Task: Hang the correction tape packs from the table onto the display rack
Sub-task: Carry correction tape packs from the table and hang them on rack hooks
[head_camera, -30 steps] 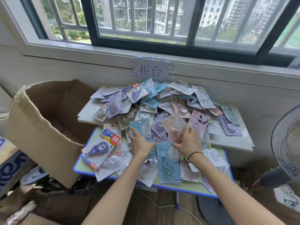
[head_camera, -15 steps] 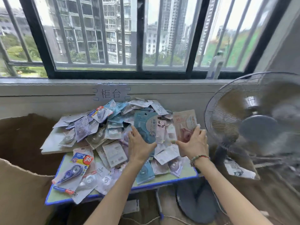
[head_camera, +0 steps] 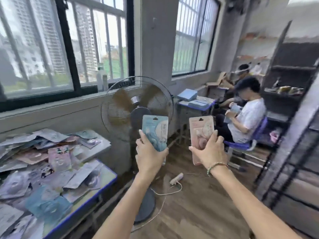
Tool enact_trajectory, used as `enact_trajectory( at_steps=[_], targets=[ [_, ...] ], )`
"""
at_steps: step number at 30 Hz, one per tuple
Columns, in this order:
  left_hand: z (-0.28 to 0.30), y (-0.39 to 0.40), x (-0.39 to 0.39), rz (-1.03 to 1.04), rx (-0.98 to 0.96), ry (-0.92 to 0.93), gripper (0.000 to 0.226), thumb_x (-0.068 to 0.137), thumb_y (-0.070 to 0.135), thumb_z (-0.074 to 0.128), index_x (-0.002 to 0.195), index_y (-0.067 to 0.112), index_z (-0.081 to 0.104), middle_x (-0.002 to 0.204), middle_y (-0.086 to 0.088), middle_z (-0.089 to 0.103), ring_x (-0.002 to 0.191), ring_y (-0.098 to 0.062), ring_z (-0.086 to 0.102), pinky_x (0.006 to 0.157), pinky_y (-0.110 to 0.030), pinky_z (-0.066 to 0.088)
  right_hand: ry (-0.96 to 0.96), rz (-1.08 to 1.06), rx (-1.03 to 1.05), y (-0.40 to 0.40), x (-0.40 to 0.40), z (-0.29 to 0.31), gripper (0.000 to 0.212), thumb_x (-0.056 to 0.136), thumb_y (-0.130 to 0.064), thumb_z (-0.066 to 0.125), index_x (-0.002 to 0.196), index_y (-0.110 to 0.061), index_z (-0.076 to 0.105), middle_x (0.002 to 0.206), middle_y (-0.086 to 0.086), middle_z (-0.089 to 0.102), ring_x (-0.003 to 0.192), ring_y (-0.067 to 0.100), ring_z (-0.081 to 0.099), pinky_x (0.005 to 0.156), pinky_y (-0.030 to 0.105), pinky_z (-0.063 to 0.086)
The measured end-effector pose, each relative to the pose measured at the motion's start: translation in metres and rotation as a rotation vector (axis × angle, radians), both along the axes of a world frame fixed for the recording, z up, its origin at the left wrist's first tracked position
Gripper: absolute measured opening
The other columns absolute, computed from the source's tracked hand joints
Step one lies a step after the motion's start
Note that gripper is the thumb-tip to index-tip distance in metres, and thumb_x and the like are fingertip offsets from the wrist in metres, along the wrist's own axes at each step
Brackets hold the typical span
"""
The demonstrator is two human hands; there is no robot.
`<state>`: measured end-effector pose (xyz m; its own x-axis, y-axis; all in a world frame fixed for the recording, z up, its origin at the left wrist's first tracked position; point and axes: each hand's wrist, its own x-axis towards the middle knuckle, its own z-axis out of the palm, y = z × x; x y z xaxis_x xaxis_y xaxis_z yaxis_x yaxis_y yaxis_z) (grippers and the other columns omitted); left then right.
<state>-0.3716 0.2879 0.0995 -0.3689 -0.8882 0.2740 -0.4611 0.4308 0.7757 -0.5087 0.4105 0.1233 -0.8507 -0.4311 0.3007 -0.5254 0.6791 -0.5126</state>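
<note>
Both forearms extend forward, bare, roughly parallel, raised in front of the standing fan (head_camera: 137, 107). Left hand (head_camera: 149, 156) grips a blue pack (head_camera: 155, 131) upright, thumb on its left edge, directly before the fan's pole. Right hand (head_camera: 209, 150), beaded bracelet at wrist, pinches a pink pack (head_camera: 201, 128) upright, right of the fan.

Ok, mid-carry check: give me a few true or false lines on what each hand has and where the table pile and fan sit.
1. The left hand holds a blue pack. True.
2. The right hand is empty. False: it grips a pink pack.
3. Both packs are held upright, hang holes at the top. True.
4. The table with the pile of packs lies to the right. False: it is at the left.
5. A standing fan is behind the held packs. True.
</note>
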Motion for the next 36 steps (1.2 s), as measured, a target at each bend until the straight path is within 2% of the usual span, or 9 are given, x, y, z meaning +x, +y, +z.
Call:
enact_trajectory(
  at_steps=[3,9,15,19,27,36],
  targets=[
    [0.008,0.056,-0.058,-0.129,-0.035,-0.023,0.119,0.076,0.047,0.076,0.153,0.011,-0.008,0.14,-0.013,0.032,0.128,-0.03,0.039,0.096,-0.043,0.042,0.019,-0.144,-0.005,0.073,-0.04,0.006,0.116,0.072,-0.059,0.071,0.15,-0.003,0.006,0.14,0.019,0.03,0.127,0.034,0.04,0.095,0.041,0.042],
    [0.022,0.191,-0.182,-0.347,-0.053,-0.016,0.118,0.076,0.049,0.075,0.153,0.011,-0.007,0.139,-0.013,0.033,0.125,-0.03,0.043,0.093,-0.044,0.045,0.048,-0.399,-0.018,0.235,-0.12,0.016,0.114,0.074,-0.061,0.068,0.15,-0.006,0.002,0.14,0.014,0.028,0.127,0.032,0.039,0.088,0.041,0.046],
    [0.028,0.347,-0.292,-0.532,-0.053,0.02,0.116,0.078,0.048,0.074,0.153,0.01,-0.006,0.136,-0.012,0.034,0.123,-0.03,0.043,0.09,-0.043,0.045,0.058,-0.583,0.007,0.398,-0.194,0.024,0.114,0.076,-0.06,0.067,0.15,-0.005,0.001,0.137,0.013,0.03,0.125,0.03,0.041,0.086,0.04,0.047],
    [0.031,0.417,-0.344,-0.625,-0.037,0.016,0.115,0.077,0.045,0.075,0.152,0.011,-0.005,0.138,-0.014,0.033,0.124,-0.031,0.042,0.091,-0.045,0.045,0.049,-0.669,-0.004,0.473,-0.232,0.028,0.116,0.074,-0.059,0.07,0.149,-0.004,0.002,0.135,0.013,0.032,0.124,0.029,0.042,0.083,0.039,0.048],
    [0.042,0.483,-0.446,-0.706,-0.041,0.038,0.117,0.076,0.044,0.076,0.153,0.011,-0.006,0.141,-0.015,0.031,0.128,-0.033,0.041,0.095,-0.049,0.046,0.04,-0.778,-0.025,0.549,-0.309,0.03,0.115,0.075,-0.058,0.07,0.149,-0.002,0.002,0.137,0.013,0.031,0.125,0.028,0.04,0.083,0.04,0.048],
    [0.055,0.488,-0.572,-0.705,-0.085,0.11,0.119,0.077,0.045,0.076,0.152,0.008,-0.008,0.141,-0.016,0.03,0.127,-0.033,0.039,0.097,-0.049,0.044,0.095,-0.743,-0.025,0.544,-0.433,0.048,0.113,0.076,-0.061,0.067,0.149,-0.003,0.003,0.138,0.014,0.031,0.125,0.029,0.04,0.086,0.041,0.048]
  ],
)
